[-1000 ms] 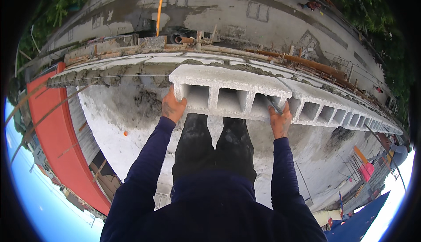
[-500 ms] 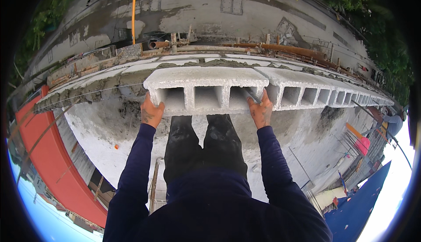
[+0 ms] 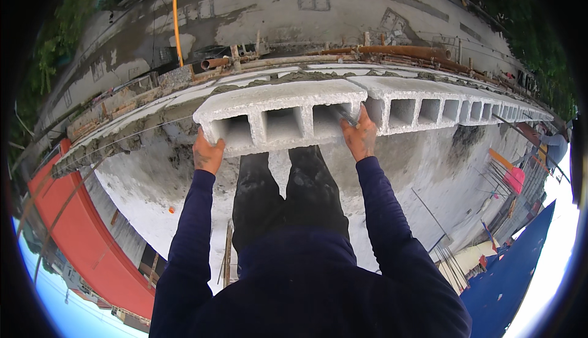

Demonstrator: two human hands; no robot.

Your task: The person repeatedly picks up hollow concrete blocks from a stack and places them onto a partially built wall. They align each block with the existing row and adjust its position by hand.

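Observation:
A pale grey concrete hollow block [image 3: 282, 96] lies across the wall top in front of me, its three hollows facing me. My left hand [image 3: 209, 153] is closed around its left end, the thumb by the left hollow. My right hand [image 3: 359, 136] grips the right end, close to the neighbouring row of hollow blocks [image 3: 422, 93]. A thin greyish thing shows inside the right hollow by my right fingers; I cannot make out what it is. Wet mortar [image 3: 122, 120] lies along the wall to the left, with a string line [image 3: 138, 128] running over it to the block.
Rusty pipes [image 3: 404, 51] run along the wall's far side, above grey ground. An orange pole [image 3: 177, 28] stands beyond. A red sloping surface [image 3: 92, 234] is at lower left. Another person [image 3: 553, 148] is at far right, near bent rods and a pink item [image 3: 515, 180].
The view has shifted slightly. The block's left end now sits a little lower than its right, so it looks more slanted. Both hands keep their hold.

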